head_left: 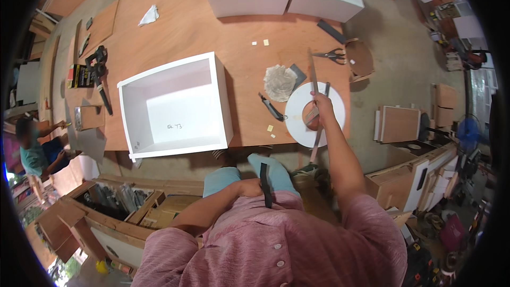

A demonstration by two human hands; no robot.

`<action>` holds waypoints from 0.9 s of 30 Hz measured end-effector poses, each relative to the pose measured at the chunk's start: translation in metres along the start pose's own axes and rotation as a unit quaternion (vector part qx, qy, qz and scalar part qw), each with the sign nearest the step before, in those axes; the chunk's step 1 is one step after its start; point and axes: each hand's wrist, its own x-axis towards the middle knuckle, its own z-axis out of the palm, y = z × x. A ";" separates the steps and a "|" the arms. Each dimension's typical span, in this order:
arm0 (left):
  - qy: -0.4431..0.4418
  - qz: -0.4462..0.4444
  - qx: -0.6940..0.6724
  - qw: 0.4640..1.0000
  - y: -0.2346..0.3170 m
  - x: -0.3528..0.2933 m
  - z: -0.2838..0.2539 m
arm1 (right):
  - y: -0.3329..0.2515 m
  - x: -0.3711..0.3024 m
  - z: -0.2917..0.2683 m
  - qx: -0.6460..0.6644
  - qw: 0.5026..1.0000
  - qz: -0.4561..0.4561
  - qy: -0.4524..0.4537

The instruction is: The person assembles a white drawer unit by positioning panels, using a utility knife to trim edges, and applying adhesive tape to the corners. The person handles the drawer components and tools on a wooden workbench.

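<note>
My right hand (320, 107) is over a white roll of edge banding (295, 123) near the table's right end. Its fingers are closed on a long, thin, flat strip (312, 69) that points away from me. A second dark, narrow piece (327, 90) lies across the roll beside the hand. Down by my lap, my left hand (251, 188) is closed on a short, flat black bar (265, 185). Left of the roll are a utility knife (272, 107) and a crumpled whitish cloth-like bundle (279, 82). Black-handled scissors (333, 56) lie beyond the roll.
An open white box (175, 109) sits on the wooden table (244, 37) at left centre. Two more white boxes (248, 2) stand at the far edge. A cordless blower-like tool (100, 74) lies at left. Another person (40, 151) sits far left.
</note>
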 end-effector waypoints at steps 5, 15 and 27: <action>-0.131 0.088 0.102 0.982 -0.006 -0.017 -0.015 | -0.091 -0.130 0.024 0.358 0.911 0.003 -0.207; -0.154 0.142 0.241 0.948 -0.030 -0.065 -0.035 | -0.135 -0.281 0.147 0.485 0.758 -0.112 -0.421; -0.128 0.188 0.401 0.887 -0.053 -0.078 -0.027 | -0.174 -0.356 0.237 0.414 0.820 -0.073 -0.389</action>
